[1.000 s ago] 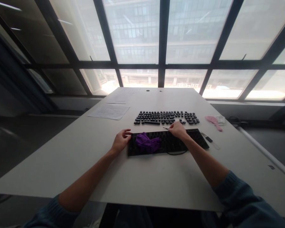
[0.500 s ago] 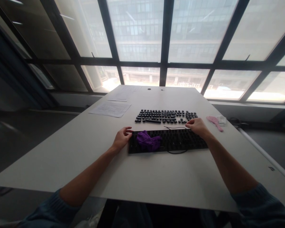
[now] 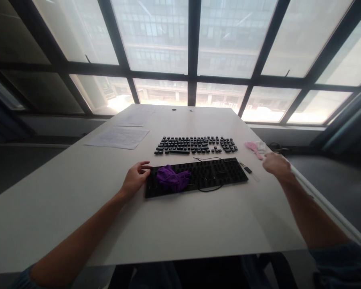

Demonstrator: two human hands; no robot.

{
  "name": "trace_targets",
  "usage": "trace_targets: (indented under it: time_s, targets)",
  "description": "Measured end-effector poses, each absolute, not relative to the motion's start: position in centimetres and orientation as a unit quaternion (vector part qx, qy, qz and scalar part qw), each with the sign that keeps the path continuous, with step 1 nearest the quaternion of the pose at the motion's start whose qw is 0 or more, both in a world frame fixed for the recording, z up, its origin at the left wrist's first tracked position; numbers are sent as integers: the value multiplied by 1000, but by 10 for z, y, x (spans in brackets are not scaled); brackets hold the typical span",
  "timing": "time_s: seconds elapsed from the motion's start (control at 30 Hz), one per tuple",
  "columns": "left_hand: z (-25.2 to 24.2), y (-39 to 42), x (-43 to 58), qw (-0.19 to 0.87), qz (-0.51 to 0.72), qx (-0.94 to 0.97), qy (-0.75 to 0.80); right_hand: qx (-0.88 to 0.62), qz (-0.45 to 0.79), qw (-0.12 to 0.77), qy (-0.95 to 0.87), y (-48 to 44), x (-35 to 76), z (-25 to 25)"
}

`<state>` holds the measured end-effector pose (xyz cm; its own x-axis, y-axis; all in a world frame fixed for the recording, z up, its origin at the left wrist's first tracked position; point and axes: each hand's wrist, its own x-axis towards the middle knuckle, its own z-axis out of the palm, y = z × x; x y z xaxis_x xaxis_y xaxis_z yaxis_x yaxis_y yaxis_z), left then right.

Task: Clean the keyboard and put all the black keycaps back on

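there, the left hand [image 3: 135, 178] lies slack against the left end of the flat black plastic keyboard frame [image 3: 210, 176]; firmer pressure would steady it. the right hand [image 3: 273, 165] hovers past the frame's right end, its grip too blurred to tell.

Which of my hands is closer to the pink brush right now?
Right. The right hand is just beside the pink brush, a little nearer me and apart from it. The left hand rests at the left end of the keyboard, far from it.
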<state>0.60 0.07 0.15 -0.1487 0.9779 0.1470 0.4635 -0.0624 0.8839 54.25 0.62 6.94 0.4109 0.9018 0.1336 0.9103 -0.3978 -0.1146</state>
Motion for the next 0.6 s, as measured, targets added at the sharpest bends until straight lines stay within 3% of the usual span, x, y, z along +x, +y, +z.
trace_targets:
  time_s: [0.17, 0.3, 0.4, 0.6]
  targets:
    - [10, -5, 11, 289, 423, 581, 633, -701, -5, 147, -697, 2, 411, 51]
    - [12, -5, 11, 298, 428, 577, 629, -445, 30, 241, -862, -18, 313, 36]
    - [10, -4, 10, 304, 434, 576, 623, -361, 31, 228, -904, -35, 271, 28]
    - [10, -5, 10, 294, 430, 585, 622, -350, 29, 191, -916, -36, 256, 19]
